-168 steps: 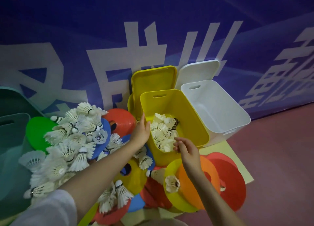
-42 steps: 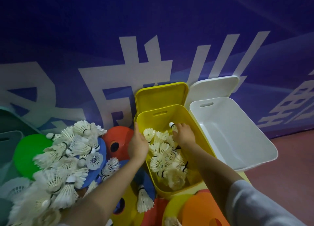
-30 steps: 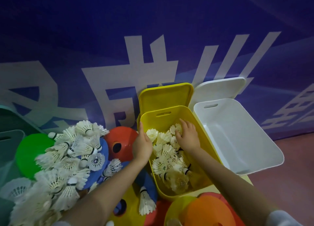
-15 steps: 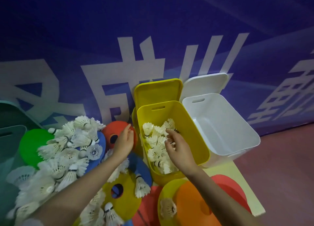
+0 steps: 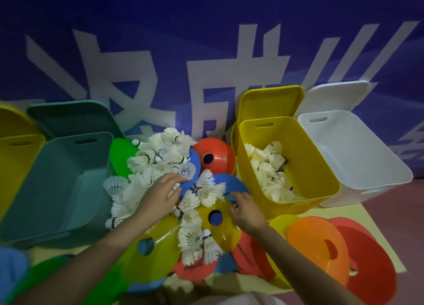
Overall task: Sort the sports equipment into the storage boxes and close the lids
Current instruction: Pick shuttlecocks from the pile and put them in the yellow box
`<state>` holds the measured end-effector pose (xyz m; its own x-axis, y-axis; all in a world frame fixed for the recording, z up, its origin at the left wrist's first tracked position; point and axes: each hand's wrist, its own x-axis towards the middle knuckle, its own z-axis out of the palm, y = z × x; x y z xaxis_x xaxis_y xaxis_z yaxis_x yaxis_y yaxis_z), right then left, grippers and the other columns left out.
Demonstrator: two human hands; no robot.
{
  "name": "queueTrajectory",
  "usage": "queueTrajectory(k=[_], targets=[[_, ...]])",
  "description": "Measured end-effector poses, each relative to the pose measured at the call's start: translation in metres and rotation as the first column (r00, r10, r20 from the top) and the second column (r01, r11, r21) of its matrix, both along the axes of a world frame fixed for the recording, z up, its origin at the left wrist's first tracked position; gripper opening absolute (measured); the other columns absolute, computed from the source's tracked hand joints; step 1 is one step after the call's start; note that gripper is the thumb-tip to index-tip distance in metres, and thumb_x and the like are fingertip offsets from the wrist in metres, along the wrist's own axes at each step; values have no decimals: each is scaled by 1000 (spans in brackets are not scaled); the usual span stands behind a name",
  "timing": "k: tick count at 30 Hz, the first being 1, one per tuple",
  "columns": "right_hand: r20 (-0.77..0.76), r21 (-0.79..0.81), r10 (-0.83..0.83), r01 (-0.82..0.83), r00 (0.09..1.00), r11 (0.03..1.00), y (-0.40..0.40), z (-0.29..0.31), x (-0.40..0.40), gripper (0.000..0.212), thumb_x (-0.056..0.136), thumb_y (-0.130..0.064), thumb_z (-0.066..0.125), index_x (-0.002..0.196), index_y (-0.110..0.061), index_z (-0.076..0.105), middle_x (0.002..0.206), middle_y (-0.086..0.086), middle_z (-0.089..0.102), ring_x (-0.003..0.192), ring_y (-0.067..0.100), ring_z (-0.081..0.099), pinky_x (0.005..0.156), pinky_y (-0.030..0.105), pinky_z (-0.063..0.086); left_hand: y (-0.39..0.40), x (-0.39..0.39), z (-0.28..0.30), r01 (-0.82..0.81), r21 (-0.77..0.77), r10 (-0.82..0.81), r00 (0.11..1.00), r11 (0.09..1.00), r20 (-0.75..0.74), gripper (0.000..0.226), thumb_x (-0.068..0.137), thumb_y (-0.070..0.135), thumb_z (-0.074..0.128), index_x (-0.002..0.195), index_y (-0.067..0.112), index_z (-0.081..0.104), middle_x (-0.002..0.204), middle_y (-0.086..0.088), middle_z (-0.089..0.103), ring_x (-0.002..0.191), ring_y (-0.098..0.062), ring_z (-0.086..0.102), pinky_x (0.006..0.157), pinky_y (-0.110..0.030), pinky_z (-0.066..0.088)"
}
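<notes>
Both hands have left the yellow box (image 5: 309, 164): the left hand (image 5: 158, 195) now lies loose-fingered on the shuttlecock pile (image 5: 160, 160), while the right hand (image 5: 246, 209) curls at a yellow disc (image 5: 220, 226); its grip I cannot tell. Behind, a blue banner (image 5: 206, 40) carries large white characters, cropped past reading.
</notes>
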<state>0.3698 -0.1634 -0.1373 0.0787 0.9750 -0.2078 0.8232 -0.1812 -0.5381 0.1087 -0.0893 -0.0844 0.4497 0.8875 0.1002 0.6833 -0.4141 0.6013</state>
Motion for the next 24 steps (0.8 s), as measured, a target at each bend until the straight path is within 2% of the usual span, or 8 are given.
queueTrajectory(k=[4, 8, 11, 13, 15, 17, 20, 24], targets=[[258, -144, 18, 20, 966, 989, -13, -30, -2, 55, 96, -40, 43, 145, -18, 32, 135, 11, 46, 120, 30, 47, 92, 40, 45, -5, -32, -3, 48, 54, -44, 996, 997, -71, 43, 90, 43, 38, 121, 25, 61, 123, 10, 52, 118, -7, 44, 97, -24, 38], [299, -242, 23, 53, 954, 969, -14, -49, -5, 62, 96, -41, 43, 149, -16, 23, 137, 15, 44, 123, 35, 46, 91, 42, 45, 3, -53, 1, 32, 100, -21, 994, 995, -106, 55, 85, 51, 33, 123, 23, 61, 122, 6, 54, 118, -14, 47, 96, -28, 38], [314, -245, -14, 95, 949, 965, -9, -54, -5, 57, 97, -39, 42, 148, -18, 26, 137, 16, 44, 117, 36, 51, 88, 41, 47, 10, -68, 2, 15, 67, 1, 972, 998, -234, 71, 77, 65, 32, 133, 26, 52, 134, 2, 47, 126, -18, 42, 99, -36, 40], [287, -242, -49, 122, 957, 963, -6, -54, -5, 57, 97, -39, 43, 148, -19, 27, 139, 17, 42, 113, 36, 55, 86, 39, 48, 12, -77, 0, 22, -14, -25, 934, 1000, -357, 83, 70, 73, 33, 141, 31, 40, 145, 3, 37, 133, -17, 33, 103, -37, 38], [232, -221, -102, 155, 967, 963, -5, -48, -6, 59, 96, -38, 47, 148, -17, 28, 140, 18, 43, 112, 34, 56, 85, 38, 48, 12, -83, -2, 38, -41, -51, 906, 998, -421, 83, 75, 71, 47, 146, 32, 30, 150, 4, 30, 137, -16, 27, 105, -37, 35], [149, -172, -185, 210, 971, 962, -4, -39, -7, 57, 93, -35, 52, 144, -16, 35, 131, 15, 51, 106, 32, 59, 80, 36, 48, 11, -87, -4, 46, -32, -55, 912, 998, -406, 79, 81, 58, 60, 148, 32, 27, 152, 3, 27, 139, -16, 24, 105, -37, 35], [12, -69, -276, 276, 961, 959, -7, -23, -12, 50, 91, -33, 56, 137, -18, 43, 119, 10, 57, 94, 29, 60, 71, 35, 48, 6, -89, -9, 50, -26, -56, 922, 998, -383, 81, 81, 54, 65, 149, 33, 25, 152, 5, 26, 140, -15, 21, 101, -38, 39], [-115, 39, -233, 238, 966, 970, -14, -6, -22, 51, 93, -32, 55, 140, -20, 42, 139, 4, 47, 112, 21, 55, 86, 34, 46, 1, -90, -18, 93, -7, -90, 932, 996, -350, 79, 82, 40, 67, 149, 32, 25, 149, 4, 32, 137, -15, 25, 100, -36, 43]])
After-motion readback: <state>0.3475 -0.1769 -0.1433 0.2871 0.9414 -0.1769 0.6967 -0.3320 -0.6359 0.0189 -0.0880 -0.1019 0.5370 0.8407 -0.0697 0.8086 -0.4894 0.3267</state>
